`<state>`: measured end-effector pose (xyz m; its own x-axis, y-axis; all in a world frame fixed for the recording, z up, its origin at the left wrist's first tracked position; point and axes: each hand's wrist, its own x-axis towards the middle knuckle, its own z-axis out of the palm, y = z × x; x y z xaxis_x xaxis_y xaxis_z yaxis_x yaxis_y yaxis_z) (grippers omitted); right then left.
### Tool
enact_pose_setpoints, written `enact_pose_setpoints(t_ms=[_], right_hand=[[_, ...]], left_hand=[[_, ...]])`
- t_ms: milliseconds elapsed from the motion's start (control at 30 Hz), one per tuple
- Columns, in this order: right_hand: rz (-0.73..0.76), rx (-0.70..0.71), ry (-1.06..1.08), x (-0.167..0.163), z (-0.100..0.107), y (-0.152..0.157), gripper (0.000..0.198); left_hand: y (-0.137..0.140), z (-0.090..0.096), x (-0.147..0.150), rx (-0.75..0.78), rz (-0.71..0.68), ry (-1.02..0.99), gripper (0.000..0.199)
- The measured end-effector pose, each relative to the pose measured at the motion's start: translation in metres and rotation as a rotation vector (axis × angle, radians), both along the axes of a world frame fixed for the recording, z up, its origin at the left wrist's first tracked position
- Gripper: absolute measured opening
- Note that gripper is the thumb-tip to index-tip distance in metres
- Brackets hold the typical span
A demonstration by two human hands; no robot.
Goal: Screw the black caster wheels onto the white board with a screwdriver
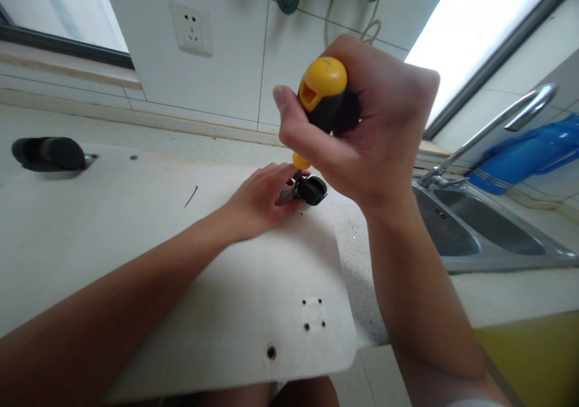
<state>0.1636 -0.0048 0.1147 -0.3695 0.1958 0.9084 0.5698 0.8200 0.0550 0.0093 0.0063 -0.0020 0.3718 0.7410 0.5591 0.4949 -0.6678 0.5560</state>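
A yellow and black screwdriver [323, 87] is gripped by my right hand [375, 111], its thumb extended along the handle. The shaft points down at the base of a black caster wheel [312, 190] near the far right corner of a white board [253, 292]. My left hand [260, 202] lies on the board with its fingers around the caster's metal base, bracing it. Whether the screwdriver tip sits in a screw is hidden by the fingers and the wheel. Another black caster [49, 154] stands at the board's far left.
The board rests on a speckled counter [362, 268]. Its near right corner has several small screw holes [313, 315] and a larger hole [271, 352]. To the right are a steel sink [488, 220], a tap [493, 129] and a blue cloth-like item [529, 154]. A socket [191, 29] is on the tiled wall.
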Motion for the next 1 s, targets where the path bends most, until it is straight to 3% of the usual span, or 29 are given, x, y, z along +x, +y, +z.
enact_pose_setpoints(t_ms=[400,600,733,833,900,1000], right_hand=[[-0.07,-0.009,-0.046,0.002,0.0,0.001,0.028],[-0.003,0.046,-0.011,0.002,-0.002,0.004,0.03],[-0.097,-0.049,-0.096,0.003,0.002,-0.002,0.018],[-0.181,-0.095,-0.206,0.008,0.009,-0.011,0.029],[-0.169,-0.095,-0.263,0.012,0.013,-0.018,0.033],[-0.086,-0.149,-0.29,0.015,0.015,-0.021,0.019]], left_hand=[[-0.001,0.001,0.0,-0.017,0.007,0.003,0.028],[-0.004,0.004,0.0,-0.04,0.021,0.018,0.02],[-0.005,0.003,0.0,-0.028,0.024,0.018,0.023],[-0.004,0.001,0.0,-0.018,0.04,0.039,0.029],[-0.002,-0.001,0.0,0.002,0.056,0.053,0.032],[-0.001,-0.003,0.0,0.03,0.066,0.052,0.036]])
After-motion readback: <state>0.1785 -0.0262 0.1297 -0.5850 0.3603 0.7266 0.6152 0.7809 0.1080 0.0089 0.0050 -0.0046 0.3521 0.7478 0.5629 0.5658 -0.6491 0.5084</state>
